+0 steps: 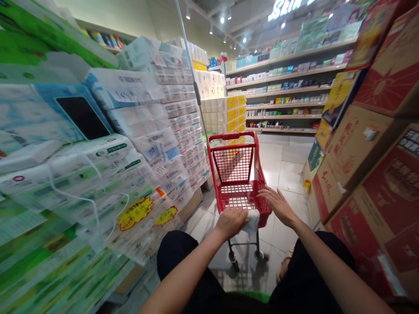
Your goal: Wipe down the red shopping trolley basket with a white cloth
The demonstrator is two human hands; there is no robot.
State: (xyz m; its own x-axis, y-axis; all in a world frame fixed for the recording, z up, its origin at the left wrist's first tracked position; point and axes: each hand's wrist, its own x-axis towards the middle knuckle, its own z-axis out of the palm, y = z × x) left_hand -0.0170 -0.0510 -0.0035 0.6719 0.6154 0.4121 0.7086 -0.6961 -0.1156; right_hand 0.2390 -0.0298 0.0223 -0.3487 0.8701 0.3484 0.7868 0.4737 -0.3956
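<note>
A small red plastic shopping cart (235, 163) with a mesh basket stands on the tiled floor between my knees. My left hand (231, 221) is closed on a white cloth (252, 223) at the cart's near edge, and part of the cloth hangs down past the rim. My right hand (278, 205) is open with fingers stretched out, its fingertips at the basket's right side; whether they touch it I cannot tell. Inside the basket no goods show. A thin pole (198, 91) rises from the cart's far left corner.
Stacked tissue packs (144, 113) line the left side, with a dark-screened device (83, 117) and a white cable (94, 205) on them. Cardboard cartons (356, 148) are piled at the right. Stocked shelves (281, 93) stand at the back.
</note>
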